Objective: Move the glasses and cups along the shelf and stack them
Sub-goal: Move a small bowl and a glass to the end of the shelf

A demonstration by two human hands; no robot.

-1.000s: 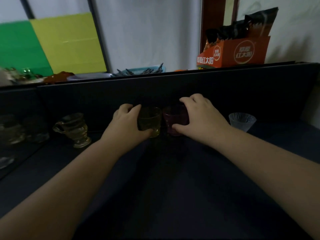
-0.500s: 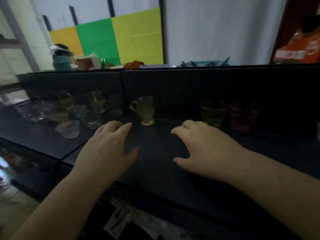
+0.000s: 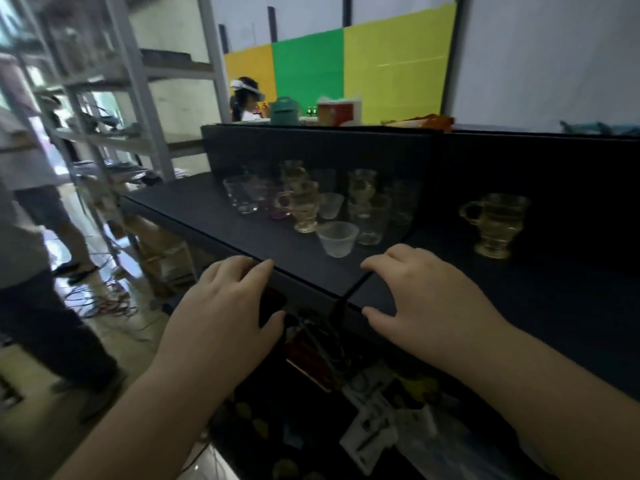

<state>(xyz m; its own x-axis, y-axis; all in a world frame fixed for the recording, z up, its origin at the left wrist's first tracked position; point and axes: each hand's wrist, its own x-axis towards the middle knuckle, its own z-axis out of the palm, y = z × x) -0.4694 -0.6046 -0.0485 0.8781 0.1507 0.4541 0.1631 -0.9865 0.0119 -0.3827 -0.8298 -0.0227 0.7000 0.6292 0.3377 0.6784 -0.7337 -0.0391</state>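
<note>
Both hands empty, fingers spread: left hand (image 3: 225, 306) & right hand (image 3: 426, 299) hover at shelf (image 3: 207, 209) front edge. Frosted cup (image 3: 337, 238) at 12 o'clock, glass cluster (image 3: 304, 202) behind, handled amber cup (image 3: 493, 223) at 2. Prob. light, slick, breakable; grip sidewalls, not rims.

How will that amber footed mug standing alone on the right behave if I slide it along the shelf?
The mug looks like thick pressed glass, so probably heavy for its size and breakable if knocked. Its body narrows to a small foot, so a push up high may tip it; pushing low seems safer. The shelf looks matte, so it might drag rather than glide.
</note>
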